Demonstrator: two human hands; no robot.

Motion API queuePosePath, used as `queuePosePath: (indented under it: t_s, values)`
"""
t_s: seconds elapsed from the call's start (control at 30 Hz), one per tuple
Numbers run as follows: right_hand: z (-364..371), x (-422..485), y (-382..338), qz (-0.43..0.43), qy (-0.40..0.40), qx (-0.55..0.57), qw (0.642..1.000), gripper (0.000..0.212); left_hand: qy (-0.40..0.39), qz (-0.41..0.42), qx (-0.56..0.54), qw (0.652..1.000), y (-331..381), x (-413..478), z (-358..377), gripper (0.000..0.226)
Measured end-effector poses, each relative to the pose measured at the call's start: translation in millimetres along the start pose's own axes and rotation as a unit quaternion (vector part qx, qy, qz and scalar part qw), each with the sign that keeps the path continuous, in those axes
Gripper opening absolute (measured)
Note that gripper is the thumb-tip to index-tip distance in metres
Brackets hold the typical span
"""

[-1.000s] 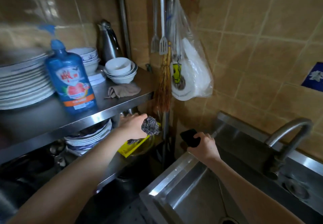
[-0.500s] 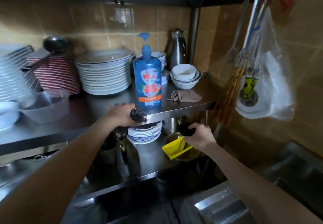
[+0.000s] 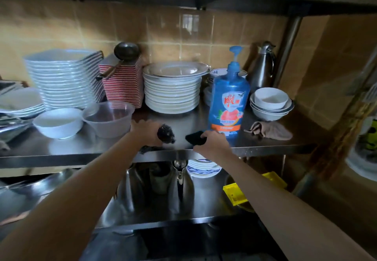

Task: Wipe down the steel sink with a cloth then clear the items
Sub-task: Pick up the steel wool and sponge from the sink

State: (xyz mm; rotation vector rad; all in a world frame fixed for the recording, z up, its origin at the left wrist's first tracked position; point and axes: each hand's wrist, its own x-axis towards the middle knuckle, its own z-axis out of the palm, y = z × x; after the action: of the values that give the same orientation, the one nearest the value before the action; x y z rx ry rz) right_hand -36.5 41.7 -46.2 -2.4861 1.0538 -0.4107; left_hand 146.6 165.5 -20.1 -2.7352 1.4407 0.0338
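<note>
My left hand [image 3: 146, 132] grips a dark steel-wool scrubber [image 3: 165, 133] over the front of the steel shelf [image 3: 81, 148]. My right hand [image 3: 212, 142] holds a black cloth or sponge [image 3: 194, 137] on the same shelf, just left of the blue dish-soap pump bottle [image 3: 228, 105]. The two hands are close together at the shelf's front edge. A brown rag [image 3: 271, 127] lies to the right of the bottle. The sink is out of view.
Stacks of white plates [image 3: 172, 89], square dishes [image 3: 67, 77] and red-striped bowls [image 3: 122, 81] fill the shelf's back. A clear plastic bowl [image 3: 110, 118] and white bowls [image 3: 270, 102] sit nearby. Kettles [image 3: 179, 187] and a yellow tray [image 3: 236, 195] occupy the lower shelf.
My view turned left from the sink to the shelf. Both hands rose from the lower shelf level onto the upper shelf, carrying the scrubber and the black cloth.
</note>
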Motion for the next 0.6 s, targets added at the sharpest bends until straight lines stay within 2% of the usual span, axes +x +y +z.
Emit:
queuePosePath:
  t_s: [0.13, 0.3, 0.43, 0.6]
  values:
    - [15, 18, -11, -0.01, 0.004, -0.015, 1.0, 0.046, 0.003, -0.025, 0.012, 1.0, -11, 14, 5, 0.068]
    - [28, 34, -17, -0.009, 0.018, -0.007, 1.0, 0.052, -0.002, -0.019, 0.023, 1.0, -16, 33, 14, 0.076]
    - [35, 43, -19, -0.002, 0.028, 0.005, 1.0, 0.052, 0.002, -0.007, 0.017, 1.0, -19, 40, 20, 0.082]
    - [40, 42, -15, 0.0, 0.002, -0.033, 0.999, 0.051, 0.024, -0.006, -0.02, 0.999, -21, 34, 26, 0.086]
